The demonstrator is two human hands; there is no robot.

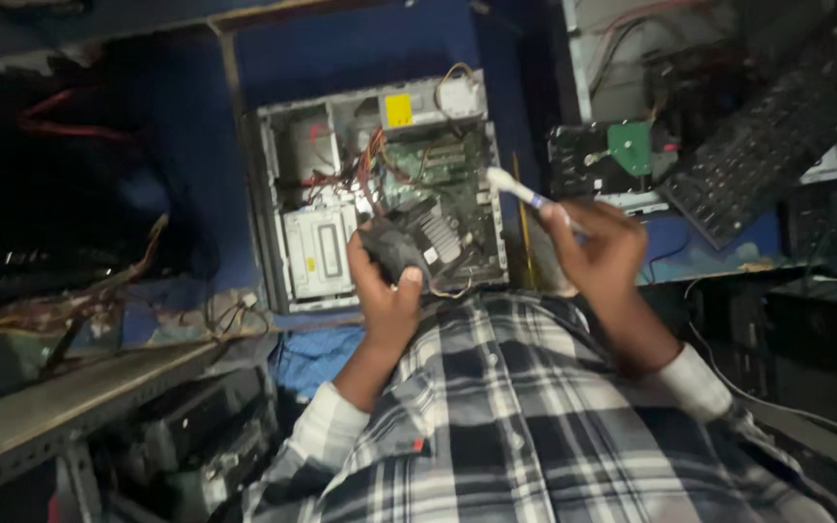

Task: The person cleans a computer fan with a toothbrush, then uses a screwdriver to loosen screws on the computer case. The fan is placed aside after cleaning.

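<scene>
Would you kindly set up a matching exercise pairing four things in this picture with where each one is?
Things:
1. black fan
2. white brush
3. open computer case
4. black keyboard

Places:
A. leaning tilted at the upper right
B. held in the left hand
C. lying on the blue surface ahead of the person
D. held in the right hand

Pairs: 1-B, 2-D, 3-C, 4-A
</scene>
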